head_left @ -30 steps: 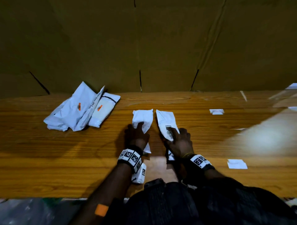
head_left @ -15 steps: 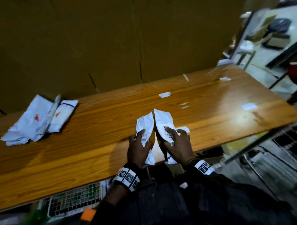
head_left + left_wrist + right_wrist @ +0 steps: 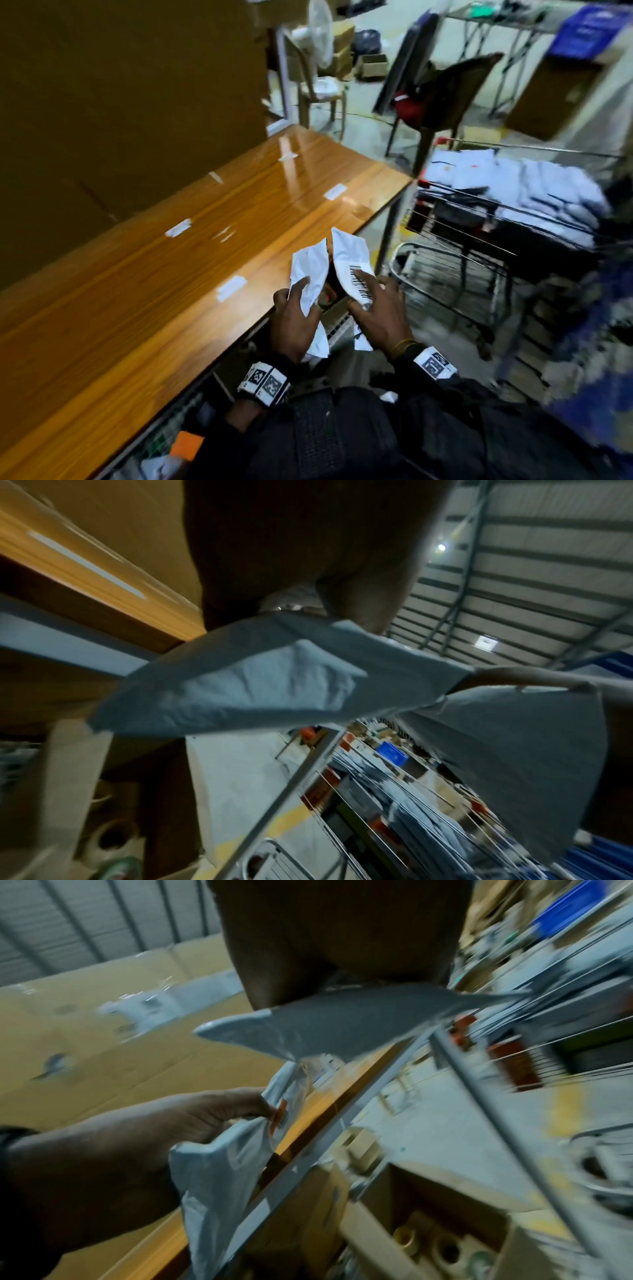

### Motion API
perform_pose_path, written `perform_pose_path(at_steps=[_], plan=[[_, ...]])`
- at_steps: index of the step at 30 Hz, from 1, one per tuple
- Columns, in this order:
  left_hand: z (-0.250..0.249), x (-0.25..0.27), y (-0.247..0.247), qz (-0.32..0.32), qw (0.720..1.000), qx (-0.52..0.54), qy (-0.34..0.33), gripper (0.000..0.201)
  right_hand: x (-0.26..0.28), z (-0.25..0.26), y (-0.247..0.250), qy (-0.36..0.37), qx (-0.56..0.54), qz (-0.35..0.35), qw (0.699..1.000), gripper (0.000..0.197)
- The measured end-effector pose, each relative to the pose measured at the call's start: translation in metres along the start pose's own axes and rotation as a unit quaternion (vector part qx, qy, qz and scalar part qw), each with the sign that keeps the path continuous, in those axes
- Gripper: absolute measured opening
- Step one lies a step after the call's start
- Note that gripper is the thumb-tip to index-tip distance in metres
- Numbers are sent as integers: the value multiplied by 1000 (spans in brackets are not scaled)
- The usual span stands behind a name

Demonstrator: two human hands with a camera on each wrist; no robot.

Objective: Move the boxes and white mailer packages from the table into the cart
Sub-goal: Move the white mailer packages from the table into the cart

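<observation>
Head view is showing the left hand (image 3: 296, 325) gripping one white mailer (image 3: 310, 274) and the right hand (image 3: 380, 315) gripping a barcoded mailer (image 3: 352, 263), both clear of the worktop (image 3: 154, 291); carrying is judged underway, release over the cart (image 3: 479, 219) pending.

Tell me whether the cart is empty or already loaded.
Loaded: the cart already holds a pile of white mailer packages in its upper basket.

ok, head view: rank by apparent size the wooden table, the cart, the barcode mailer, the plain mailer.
1. wooden table
2. cart, partly blurred
3./4. barcode mailer in the right hand and plain mailer in the left hand: look alike, hands cover part of each.
</observation>
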State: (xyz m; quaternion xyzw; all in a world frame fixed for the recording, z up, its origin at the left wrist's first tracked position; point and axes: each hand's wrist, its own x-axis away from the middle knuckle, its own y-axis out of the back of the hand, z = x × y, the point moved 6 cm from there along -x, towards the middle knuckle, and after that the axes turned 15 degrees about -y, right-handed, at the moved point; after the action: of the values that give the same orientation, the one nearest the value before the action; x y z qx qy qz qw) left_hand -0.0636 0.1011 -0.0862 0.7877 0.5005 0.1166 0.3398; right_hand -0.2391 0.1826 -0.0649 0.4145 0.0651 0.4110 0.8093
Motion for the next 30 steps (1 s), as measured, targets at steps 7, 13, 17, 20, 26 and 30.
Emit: perform_pose_path(at_steps=[7, 13, 17, 20, 26, 30], plan=[[-64, -46, -79, 97, 991, 30, -81, 55, -20, -69, 59, -108, -42, -77, 990, 79], [-96, -103, -138, 144, 980, 49, -126, 60, -69, -103, 99, -163, -48, -115, 979, 64], [-114, -156, -172, 166, 973, 84, -138, 59, -119, -112, 125, -184, -54, -130, 973, 67], [-122, -196, -189, 171, 971, 83, -148, 58, -157, -112, 140, -186, -54, -149, 970, 70], [-129, -255, -220, 192, 964, 92, -162, 59, -204, -109, 163, -220, -15, -188, 957, 77], [-134, -283, -245, 215, 958, 87, -167, 59, -230, -121, 171, -245, -28, -188, 951, 74]])
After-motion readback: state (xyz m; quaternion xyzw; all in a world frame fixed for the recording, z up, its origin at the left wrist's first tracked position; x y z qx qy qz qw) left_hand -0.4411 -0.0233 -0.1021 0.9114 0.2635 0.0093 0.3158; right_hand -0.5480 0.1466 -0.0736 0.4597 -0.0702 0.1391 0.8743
